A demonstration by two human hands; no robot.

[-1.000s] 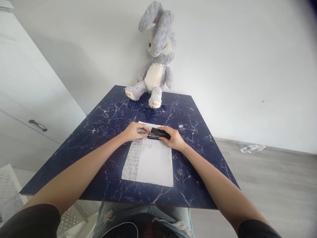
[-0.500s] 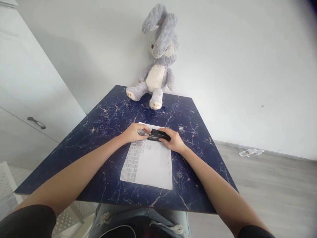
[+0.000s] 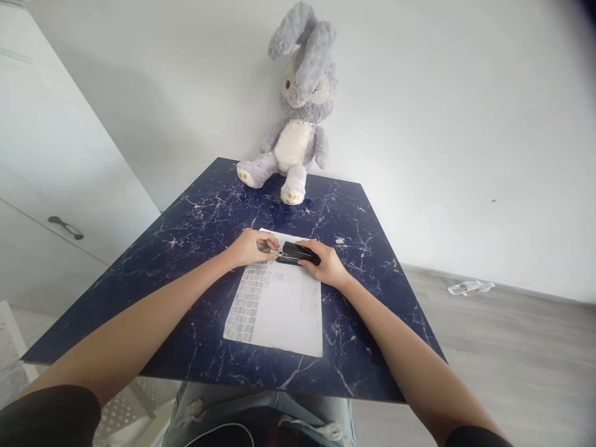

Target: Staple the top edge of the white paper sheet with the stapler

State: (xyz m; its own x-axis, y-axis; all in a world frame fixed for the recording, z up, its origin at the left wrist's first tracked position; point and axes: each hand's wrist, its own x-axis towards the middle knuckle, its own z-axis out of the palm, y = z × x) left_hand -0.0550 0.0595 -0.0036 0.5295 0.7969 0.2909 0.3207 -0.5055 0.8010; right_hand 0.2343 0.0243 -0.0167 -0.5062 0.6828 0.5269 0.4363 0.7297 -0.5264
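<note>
A black stapler [image 3: 298, 251] lies over the upper part of a printed paper sheet [image 3: 291, 310]. My right hand [image 3: 326, 264] is closed around the stapler's right end, fingers above and thumb below. At its left end, my left hand [image 3: 254, 247] pinches a narrow silvery metal piece [image 3: 265, 248] that lines up with the stapler. Whether this piece is the stapler's own rail or a loose strip of staples I cannot tell. The left fingertips hide part of it.
The sheet rests on a blue marbled table [image 3: 209, 230]. A grey plush rabbit [image 3: 295, 143] sits at the far edge against the wall. One small white scrap [image 3: 339, 241] lies right of the sheet. Clear plastic packaging [image 3: 470, 287] is on the floor at right.
The view has shifted slightly. Both hands keep their grips, and the silvery piece now shows a little less between the left fingers and the stapler.
</note>
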